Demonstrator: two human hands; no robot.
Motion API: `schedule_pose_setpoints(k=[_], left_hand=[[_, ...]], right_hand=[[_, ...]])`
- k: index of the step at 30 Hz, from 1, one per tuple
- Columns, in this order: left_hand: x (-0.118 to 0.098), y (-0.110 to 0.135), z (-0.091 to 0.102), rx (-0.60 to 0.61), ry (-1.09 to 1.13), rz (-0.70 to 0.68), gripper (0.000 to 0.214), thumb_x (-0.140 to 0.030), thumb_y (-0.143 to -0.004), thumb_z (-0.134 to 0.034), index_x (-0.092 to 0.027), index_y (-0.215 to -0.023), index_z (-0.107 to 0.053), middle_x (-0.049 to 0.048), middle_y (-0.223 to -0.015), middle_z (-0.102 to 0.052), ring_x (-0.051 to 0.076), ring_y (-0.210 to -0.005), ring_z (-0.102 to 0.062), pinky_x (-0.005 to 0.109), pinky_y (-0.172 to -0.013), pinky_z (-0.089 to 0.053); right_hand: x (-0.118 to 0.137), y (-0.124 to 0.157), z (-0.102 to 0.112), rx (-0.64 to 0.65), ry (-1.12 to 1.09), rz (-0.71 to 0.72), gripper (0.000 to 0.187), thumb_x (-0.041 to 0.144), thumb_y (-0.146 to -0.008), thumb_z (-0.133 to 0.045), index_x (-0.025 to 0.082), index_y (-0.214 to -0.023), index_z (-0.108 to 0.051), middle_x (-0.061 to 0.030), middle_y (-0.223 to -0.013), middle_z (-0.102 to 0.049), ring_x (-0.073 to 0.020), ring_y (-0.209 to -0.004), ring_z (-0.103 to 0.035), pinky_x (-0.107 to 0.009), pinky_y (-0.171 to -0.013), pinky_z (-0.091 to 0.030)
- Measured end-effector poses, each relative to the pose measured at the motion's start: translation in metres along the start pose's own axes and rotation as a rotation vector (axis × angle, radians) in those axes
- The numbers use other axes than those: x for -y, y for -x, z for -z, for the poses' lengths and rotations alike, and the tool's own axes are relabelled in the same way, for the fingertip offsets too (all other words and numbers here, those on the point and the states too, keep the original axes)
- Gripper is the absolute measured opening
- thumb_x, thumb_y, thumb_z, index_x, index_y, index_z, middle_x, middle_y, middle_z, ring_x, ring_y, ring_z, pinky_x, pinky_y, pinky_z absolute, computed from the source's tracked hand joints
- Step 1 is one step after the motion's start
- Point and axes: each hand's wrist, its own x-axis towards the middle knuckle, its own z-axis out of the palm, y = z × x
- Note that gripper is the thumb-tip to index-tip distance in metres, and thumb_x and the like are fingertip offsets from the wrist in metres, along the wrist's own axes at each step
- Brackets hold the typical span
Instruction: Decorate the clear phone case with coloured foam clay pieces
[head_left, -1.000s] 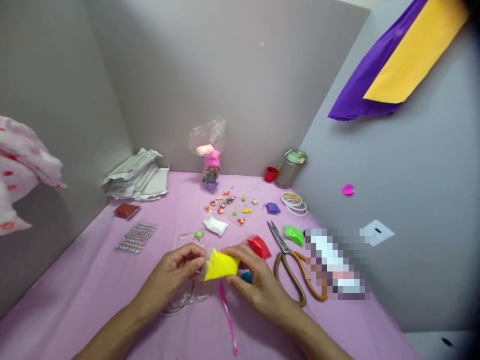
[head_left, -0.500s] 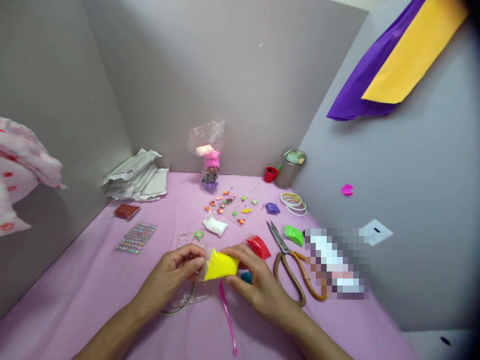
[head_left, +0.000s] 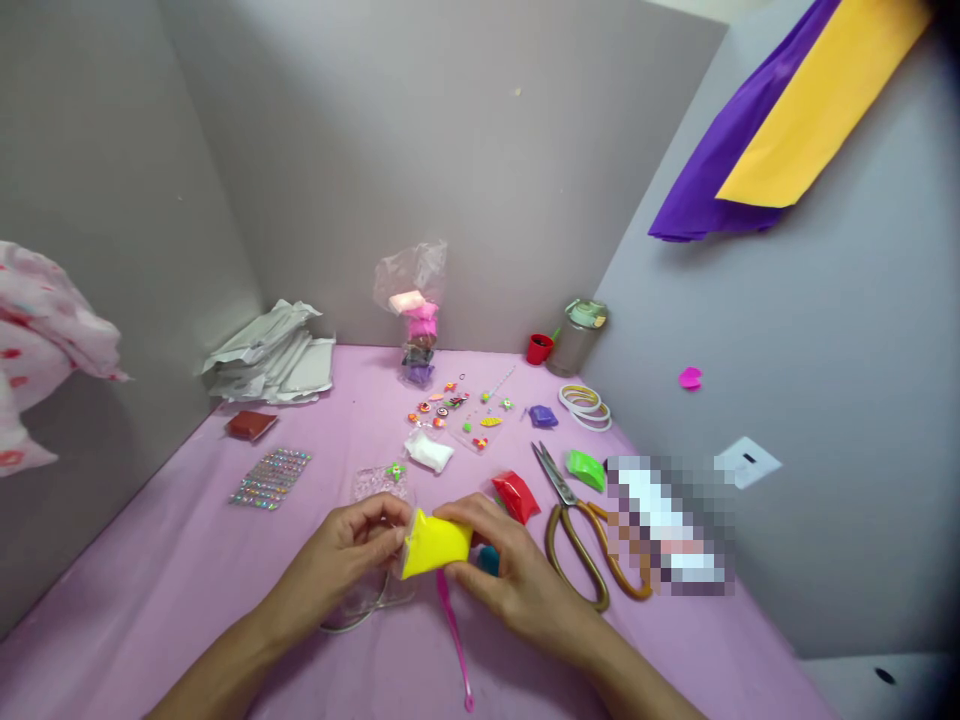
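Both my hands hold a small yellow clay packet [head_left: 435,543] just above the pink table [head_left: 172,560]. My left hand [head_left: 352,555] pinches its left end with closed fingers. My right hand [head_left: 510,580] grips its right side, fingers curled round it. A pink plastic tool [head_left: 454,632] lies on the table under the packet, and a teal clay piece [head_left: 489,559] peeks out beside my right hand. A clear plastic item [head_left: 367,598] lies below my left hand.
Red clay packet [head_left: 516,495], scissors [head_left: 577,525], green clay packet [head_left: 586,468] and tape rolls [head_left: 585,403] lie to the right. White clay packet [head_left: 428,451], small charms [head_left: 461,410], a gem sticker sheet [head_left: 271,477] and stacked clay bags [head_left: 417,335] sit farther back. Grey walls enclose the table.
The yellow packet and both hands have shifted slightly left and down; my grip on it is the same.
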Motion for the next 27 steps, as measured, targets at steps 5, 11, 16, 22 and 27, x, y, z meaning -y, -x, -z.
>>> schedule_pose_setpoints(k=[5, 11, 16, 22, 27], left_hand=[[-0.003, 0.0008, 0.0022, 0.015, 0.001, -0.005, 0.025, -0.043, -0.085, -0.072, -0.018, -0.083, -0.067, -0.0021, -0.071, -0.059, 0.014, -0.065, -0.054, 0.024, -0.062, -0.041], [-0.0008, -0.0017, 0.0049, 0.035, 0.027, -0.014, 0.029, -0.043, -0.081, -0.076, -0.018, -0.077, -0.062, -0.0024, -0.068, -0.059, 0.013, -0.062, -0.054, 0.025, -0.061, -0.041], [0.0033, -0.004, 0.0058, 0.057, 0.056, -0.009, 0.024, -0.036, -0.079, -0.079, -0.019, -0.084, -0.063, -0.0028, -0.071, -0.062, 0.013, -0.063, -0.056, 0.024, -0.06, -0.04], [0.0005, -0.0009, 0.0047, 0.05, 0.037, -0.003, 0.024, -0.037, -0.08, -0.076, -0.019, -0.079, -0.061, -0.0027, -0.071, -0.059, 0.013, -0.064, -0.054, 0.025, -0.061, -0.038], [-0.0029, 0.0009, 0.0035, 0.025, -0.045, -0.048, 0.02, -0.034, -0.084, -0.071, -0.019, -0.077, -0.059, -0.0017, -0.073, -0.059, 0.015, -0.068, -0.054, 0.026, -0.064, -0.039]], right_hand=[[0.0004, 0.0004, 0.0003, -0.015, 0.009, 0.0, 0.049, 0.007, -0.085, -0.067, 0.028, -0.129, -0.063, -0.0034, -0.112, -0.064, -0.0193, -0.101, -0.058, -0.033, -0.09, -0.047], [-0.0011, 0.001, -0.0001, -0.022, 0.015, 0.009, 0.052, 0.003, -0.082, -0.066, 0.029, -0.128, -0.064, -0.0027, -0.112, -0.064, -0.0189, -0.1, -0.058, -0.033, -0.091, -0.047], [-0.0018, 0.0008, -0.0014, -0.016, 0.021, 0.012, 0.05, 0.005, -0.084, -0.065, 0.028, -0.129, -0.063, -0.003, -0.111, -0.064, -0.0185, -0.098, -0.058, -0.033, -0.088, -0.047], [-0.0041, 0.0008, -0.0021, -0.032, 0.031, 0.007, 0.045, 0.007, -0.085, -0.066, 0.026, -0.125, -0.063, -0.0031, -0.111, -0.064, -0.0187, -0.099, -0.058, -0.033, -0.089, -0.047], [-0.0025, 0.0011, -0.0005, -0.008, 0.032, 0.011, 0.041, 0.01, -0.087, -0.066, 0.027, -0.124, -0.064, -0.0033, -0.111, -0.063, -0.0185, -0.097, -0.058, -0.032, -0.086, -0.048]])
